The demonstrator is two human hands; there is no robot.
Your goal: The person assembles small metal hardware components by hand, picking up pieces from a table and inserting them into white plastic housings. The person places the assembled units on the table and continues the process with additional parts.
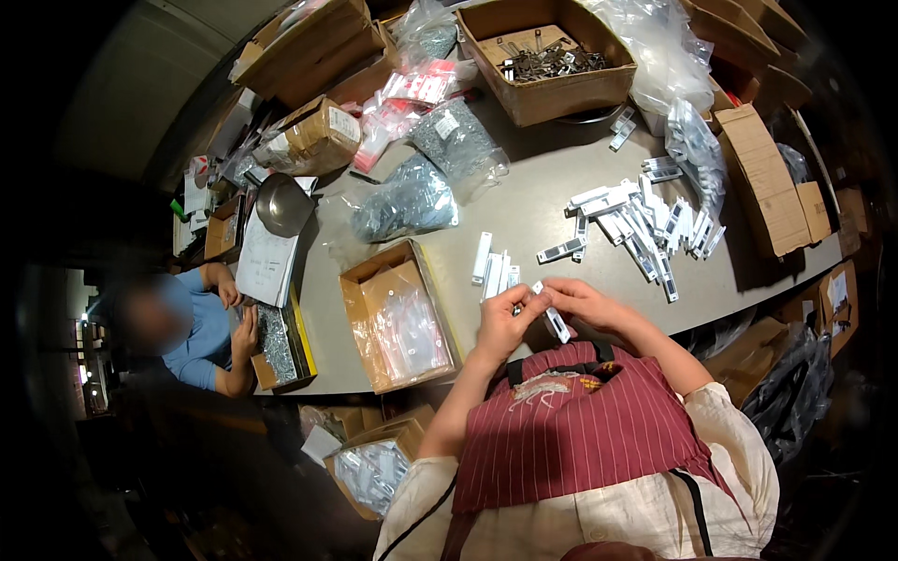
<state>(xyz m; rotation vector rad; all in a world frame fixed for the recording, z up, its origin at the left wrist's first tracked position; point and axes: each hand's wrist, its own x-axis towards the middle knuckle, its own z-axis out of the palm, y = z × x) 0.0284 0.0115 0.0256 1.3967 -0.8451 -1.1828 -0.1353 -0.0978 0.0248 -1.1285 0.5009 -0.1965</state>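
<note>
Maroon striped apron (571, 439) nearest. Just beyond, left hand (508, 316) and right hand (582, 307) pinch one slim white fitting (558, 327), likely for steadiness. Loose fittings (644, 224) heaped far right, seemingly for reach; open carton (358, 313) left.

Smooth strip (557, 324); glossy plastic bag (404, 202); matt cardboard box (575, 96).

White strip (558, 326), its middle hidden behind fingertips (540, 302)

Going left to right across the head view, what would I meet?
Co-worker in blue, box of small shiny parts, open box of clear bags, left hand, right hand (both hands on a white piece), brown cardboard flap.
</note>
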